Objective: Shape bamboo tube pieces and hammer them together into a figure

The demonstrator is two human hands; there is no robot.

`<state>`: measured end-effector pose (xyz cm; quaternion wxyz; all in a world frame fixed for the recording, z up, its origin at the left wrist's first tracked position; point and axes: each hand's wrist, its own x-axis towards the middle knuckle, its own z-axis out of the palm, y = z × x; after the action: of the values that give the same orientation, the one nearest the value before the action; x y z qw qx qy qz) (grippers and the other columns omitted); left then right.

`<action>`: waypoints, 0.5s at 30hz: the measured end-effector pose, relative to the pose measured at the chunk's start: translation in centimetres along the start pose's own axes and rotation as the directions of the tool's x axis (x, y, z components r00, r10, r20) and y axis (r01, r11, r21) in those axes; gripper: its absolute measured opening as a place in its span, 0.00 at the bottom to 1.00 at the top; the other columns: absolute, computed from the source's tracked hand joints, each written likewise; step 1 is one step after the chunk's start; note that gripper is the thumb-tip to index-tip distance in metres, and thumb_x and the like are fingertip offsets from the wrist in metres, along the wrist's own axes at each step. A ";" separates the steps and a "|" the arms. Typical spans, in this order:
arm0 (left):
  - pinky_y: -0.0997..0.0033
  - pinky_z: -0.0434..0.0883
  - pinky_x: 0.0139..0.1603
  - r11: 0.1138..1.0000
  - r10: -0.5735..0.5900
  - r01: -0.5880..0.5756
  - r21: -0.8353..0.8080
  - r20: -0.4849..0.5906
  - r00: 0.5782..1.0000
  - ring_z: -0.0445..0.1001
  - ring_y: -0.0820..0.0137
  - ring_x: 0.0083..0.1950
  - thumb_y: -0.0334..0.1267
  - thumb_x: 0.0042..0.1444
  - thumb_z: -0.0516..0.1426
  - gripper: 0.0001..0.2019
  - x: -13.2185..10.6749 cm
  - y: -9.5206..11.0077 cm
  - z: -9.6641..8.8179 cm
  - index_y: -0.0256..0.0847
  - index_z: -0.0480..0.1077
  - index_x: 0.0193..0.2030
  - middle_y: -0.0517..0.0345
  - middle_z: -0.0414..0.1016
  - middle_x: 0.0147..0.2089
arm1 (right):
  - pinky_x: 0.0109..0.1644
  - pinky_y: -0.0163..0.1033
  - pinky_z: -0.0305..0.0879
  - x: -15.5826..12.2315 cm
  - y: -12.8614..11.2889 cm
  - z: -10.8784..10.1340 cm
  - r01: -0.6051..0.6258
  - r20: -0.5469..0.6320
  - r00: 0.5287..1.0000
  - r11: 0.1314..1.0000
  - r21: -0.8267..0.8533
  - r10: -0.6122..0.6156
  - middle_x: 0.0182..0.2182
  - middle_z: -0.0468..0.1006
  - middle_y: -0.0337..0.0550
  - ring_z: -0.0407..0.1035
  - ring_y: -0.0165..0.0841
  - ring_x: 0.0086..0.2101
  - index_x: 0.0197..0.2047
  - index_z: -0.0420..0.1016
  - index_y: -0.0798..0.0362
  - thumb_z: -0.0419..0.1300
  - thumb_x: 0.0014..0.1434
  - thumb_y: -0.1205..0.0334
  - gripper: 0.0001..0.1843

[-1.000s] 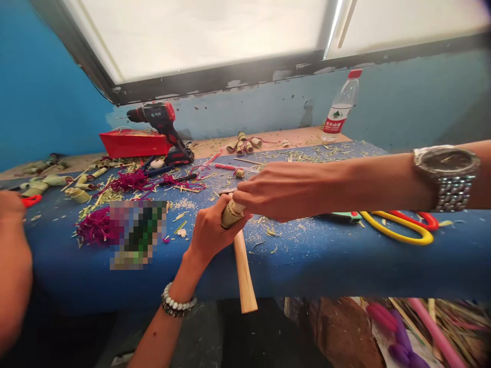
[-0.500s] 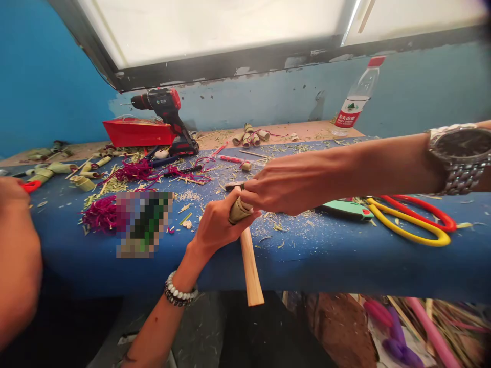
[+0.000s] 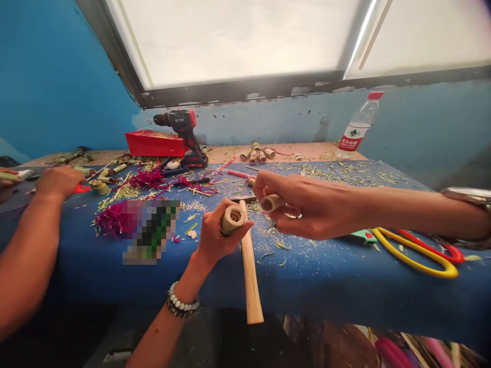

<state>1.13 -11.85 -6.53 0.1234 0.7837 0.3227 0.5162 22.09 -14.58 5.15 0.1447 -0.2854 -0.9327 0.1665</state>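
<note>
While the L hand [image 3: 213, 232] has its fingers curled tight round a thick bamboo tube [image 3: 232, 221], open end turned up to the person, the R hand [image 3: 307, 207] grips a thin tube [image 3: 273, 202] just beside it, w/ a gap b/w the 2. Both tubes are up over the front half of the bench [image 3: 318, 294]. There's a bead bracelet [image 3: 182, 305] on the L wrist & a watch [image 3: 470, 195] on the R.

Below the L hand lies a hammer [image 3: 251, 278], its wooden handle sticking out past the bench's front edge; can't tell if hand & hammer touch. Nr the R forearm I see a yellow handle [image 3: 447, 274], a red handle [image 3: 458, 255] & part of a green tool [image 3: 363, 235], mostly hidden.

L of the hands: purple string [image 3: 109, 217] in heaps, next to a pixelated patch that's unreadable. Shavings [image 3: 345, 174] all over. Further back, a bunch of short tubes [image 3: 258, 153], a drill [image 3: 183, 128] standing upright next to a red box [image 3: 155, 144], and, over to the R, a water bottle [image 3: 355, 130] nr the wall.

Far L, a co-worker's hand [image 3: 59, 181] is down by smth red [image 3: 82, 189]; can't tell its grip.
</note>
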 end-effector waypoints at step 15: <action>0.69 0.62 0.20 0.868 0.494 -0.483 0.113 -0.100 0.864 0.70 0.74 0.17 0.57 0.53 0.58 0.17 -2.0 -0.9 0.9 0.44 0.65 0.31 0.66 0.72 0.19 | 0.34 0.36 0.58 20.2 3.7 9.5 0.385 0.074 0.923 0.911 -0.150 -0.378 0.39 0.80 0.46 0.71 0.33 0.34 0.47 0.74 0.53 0.54 0.62 0.71 0.12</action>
<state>1.06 -12.34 -8.84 -0.0651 0.8104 0.1423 0.5646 4.33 -2.15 -1.29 0.1305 -0.1050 -0.9837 0.0652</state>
